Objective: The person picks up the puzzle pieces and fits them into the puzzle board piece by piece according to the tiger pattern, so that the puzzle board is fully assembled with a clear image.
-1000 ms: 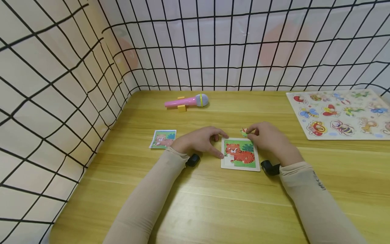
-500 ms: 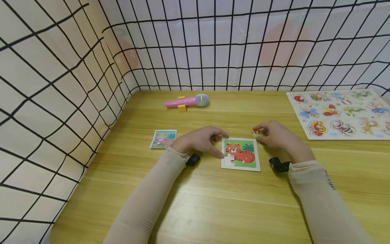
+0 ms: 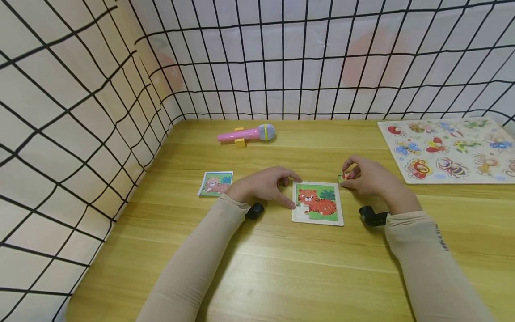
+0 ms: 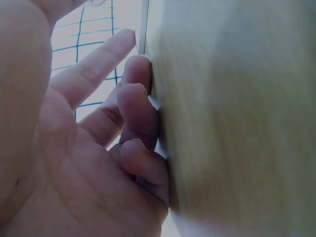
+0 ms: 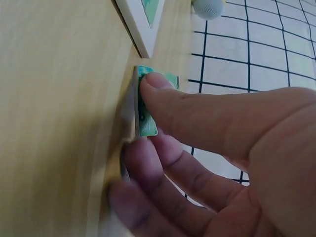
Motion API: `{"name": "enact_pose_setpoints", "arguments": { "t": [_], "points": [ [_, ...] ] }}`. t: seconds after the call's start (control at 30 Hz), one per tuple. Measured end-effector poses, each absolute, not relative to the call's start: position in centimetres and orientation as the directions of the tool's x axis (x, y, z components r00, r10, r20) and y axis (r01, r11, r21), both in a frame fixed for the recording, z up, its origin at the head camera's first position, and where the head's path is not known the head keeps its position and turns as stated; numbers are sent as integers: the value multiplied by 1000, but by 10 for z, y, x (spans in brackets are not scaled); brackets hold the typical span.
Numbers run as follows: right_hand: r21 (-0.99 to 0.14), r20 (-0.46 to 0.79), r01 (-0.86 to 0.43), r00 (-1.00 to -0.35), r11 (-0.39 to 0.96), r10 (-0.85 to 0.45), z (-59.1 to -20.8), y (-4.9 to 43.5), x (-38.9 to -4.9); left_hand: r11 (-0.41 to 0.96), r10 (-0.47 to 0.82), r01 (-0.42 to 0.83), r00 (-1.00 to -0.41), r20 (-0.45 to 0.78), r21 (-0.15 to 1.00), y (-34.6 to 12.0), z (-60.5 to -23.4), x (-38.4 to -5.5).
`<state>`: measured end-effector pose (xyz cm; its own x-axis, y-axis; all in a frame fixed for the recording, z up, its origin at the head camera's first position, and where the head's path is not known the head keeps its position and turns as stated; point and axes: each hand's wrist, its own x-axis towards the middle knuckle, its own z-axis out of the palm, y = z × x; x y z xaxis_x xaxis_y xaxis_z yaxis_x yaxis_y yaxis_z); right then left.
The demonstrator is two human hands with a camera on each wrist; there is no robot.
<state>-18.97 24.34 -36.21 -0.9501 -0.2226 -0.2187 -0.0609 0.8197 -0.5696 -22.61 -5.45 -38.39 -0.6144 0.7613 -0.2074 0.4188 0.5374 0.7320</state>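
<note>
A square tiger puzzle board (image 3: 318,210) lies on the table in the head view, with a pale unfilled patch at its lower left. My left hand (image 3: 267,184) rests at its left side; thumb and index finger touch the frame edge and upper-left corner. In the left wrist view the left hand's (image 4: 94,143) other fingers bend against the table. Right of the board, my right hand (image 3: 372,179) pinches a small green-and-red puzzle piece (image 3: 343,179). In the right wrist view, the thumb lies over this puzzle piece (image 5: 148,123), which stands tilted above the table, near the board's corner (image 5: 143,47).
A small tiger picture card (image 3: 215,184) lies left of the left hand. Behind stands a pink toy microphone (image 3: 245,134) with yellow blocks. A large insect knob puzzle (image 3: 450,152) occupies the right rear. Black netting (image 3: 281,62) borders the wooden table (image 3: 281,268).
The right hand has moved right, away from the board's upper-right corner, carrying the puzzle piece and turning it. The left hand and the board have stayed put.
</note>
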Motion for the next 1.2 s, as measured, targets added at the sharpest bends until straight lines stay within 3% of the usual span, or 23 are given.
{"name": "enact_pose_setpoints", "arguments": {
  "t": [0.5, 0.73, 1.2],
  "points": [
    [-667, -188, -68, -948, 742, -256, -347, 243, -186, 524, 768, 423, -610, -195, 739, -55, -388, -228],
    [-746, -178, -99, -924, 659, -340, -340, 230, -180, 536, 763, 426, -615, -202, 729, -55, -387, -227],
    [-793, -265, -190, -749, 579, -608, -344, 197, -174, 558, 756, 473, -629, -182, 682, -57, -385, -229]
  ]
}}
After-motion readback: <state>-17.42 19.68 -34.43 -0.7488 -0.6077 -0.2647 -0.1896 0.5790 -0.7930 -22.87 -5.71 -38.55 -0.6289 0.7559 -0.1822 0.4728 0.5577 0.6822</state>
